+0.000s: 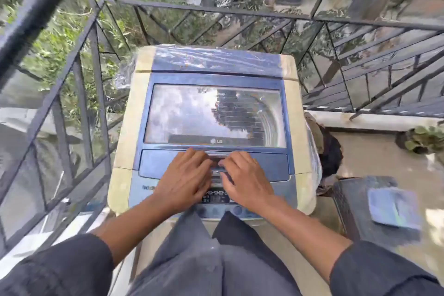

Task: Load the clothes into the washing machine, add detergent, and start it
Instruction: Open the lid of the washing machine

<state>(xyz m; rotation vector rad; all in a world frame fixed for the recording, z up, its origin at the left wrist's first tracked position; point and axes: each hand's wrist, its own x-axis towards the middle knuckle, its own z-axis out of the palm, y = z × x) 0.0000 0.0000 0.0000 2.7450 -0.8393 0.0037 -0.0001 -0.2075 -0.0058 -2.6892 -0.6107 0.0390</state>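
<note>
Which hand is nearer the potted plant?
The right hand. The potted plant sits on the floor to the machine's right; the left hand rests beside it on the washing machine, on the railing side.

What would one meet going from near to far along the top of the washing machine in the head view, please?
Round control knobs → button panel → left hand and right hand side by side on the lid's front edge → glass lid window → plastic-wrapped rear panel → railing.
</note>
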